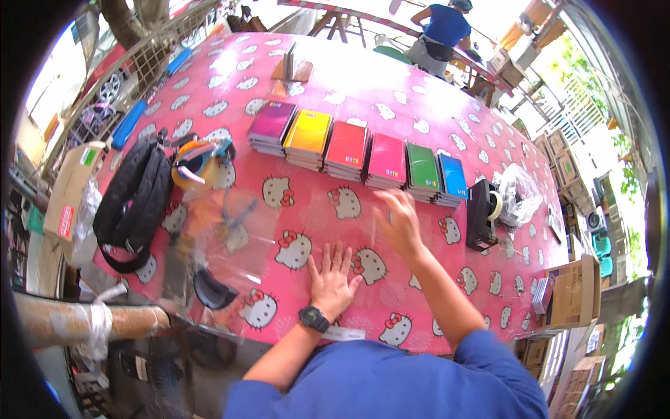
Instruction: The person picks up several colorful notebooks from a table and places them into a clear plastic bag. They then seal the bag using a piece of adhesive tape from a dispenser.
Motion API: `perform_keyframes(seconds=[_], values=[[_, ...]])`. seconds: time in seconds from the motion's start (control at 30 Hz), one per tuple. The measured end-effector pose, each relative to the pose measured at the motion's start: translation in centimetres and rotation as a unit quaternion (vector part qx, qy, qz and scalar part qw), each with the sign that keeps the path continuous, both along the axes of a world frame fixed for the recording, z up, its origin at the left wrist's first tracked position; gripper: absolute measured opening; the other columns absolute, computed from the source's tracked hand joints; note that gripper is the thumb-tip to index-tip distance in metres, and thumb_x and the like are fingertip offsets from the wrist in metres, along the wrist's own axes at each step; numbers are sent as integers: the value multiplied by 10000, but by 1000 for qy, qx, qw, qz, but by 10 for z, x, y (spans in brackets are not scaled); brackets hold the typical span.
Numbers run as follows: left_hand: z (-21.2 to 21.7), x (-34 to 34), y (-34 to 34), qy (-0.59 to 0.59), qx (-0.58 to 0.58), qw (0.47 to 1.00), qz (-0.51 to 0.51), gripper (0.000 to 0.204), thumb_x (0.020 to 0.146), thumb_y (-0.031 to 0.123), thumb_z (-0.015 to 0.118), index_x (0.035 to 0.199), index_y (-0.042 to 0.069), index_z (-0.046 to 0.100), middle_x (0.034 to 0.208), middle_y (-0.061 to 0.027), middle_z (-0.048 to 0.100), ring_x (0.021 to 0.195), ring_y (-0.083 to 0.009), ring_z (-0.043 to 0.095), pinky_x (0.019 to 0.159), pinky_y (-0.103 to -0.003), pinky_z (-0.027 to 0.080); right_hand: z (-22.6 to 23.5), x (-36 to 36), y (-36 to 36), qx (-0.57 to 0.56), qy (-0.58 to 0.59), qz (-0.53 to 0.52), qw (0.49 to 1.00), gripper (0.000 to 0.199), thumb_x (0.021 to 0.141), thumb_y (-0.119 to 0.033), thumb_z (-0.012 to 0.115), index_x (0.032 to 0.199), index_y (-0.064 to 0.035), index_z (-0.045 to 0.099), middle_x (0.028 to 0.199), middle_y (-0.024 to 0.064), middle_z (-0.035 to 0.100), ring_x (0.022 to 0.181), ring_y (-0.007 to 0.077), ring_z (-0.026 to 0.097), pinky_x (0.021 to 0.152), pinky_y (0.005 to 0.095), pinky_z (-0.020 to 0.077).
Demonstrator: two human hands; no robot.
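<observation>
**Around the pink table**

We see a black bag (132,202) lying at the table's left edge, with a yellow and blue tape roll (197,162) just beside it. A black tape dispenser (483,213) stands at the right, next to what may be crumpled clear plastic (520,192). A cardboard box (574,292) sits lower right. A person in blue (441,31) stands beyond the far edge.

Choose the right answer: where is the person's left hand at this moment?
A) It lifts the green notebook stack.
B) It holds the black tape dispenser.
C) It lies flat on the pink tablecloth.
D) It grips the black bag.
C: the left hand, with a black watch on the wrist, lies palm down, fingers spread, on the pink tablecloth, holding nothing.
</observation>
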State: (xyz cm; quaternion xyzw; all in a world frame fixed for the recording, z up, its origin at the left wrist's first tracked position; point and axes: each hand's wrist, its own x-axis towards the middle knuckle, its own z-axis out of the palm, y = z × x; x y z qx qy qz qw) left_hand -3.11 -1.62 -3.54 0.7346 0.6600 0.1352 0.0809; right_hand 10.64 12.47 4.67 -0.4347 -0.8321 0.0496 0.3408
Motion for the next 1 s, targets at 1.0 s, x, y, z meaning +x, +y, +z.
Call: perform_keyframes(seconds=[1.0], values=[[-3,-10,0,-9,5,1000,14,775,809,450,574,1419,91,260,1508,-101,151,1395,-316,54,1078,-567,72,93,-176,111,-163,244,220,930,225,714,23,591,936,-6,616,818,135,650,743,205,635,671,323,500]])
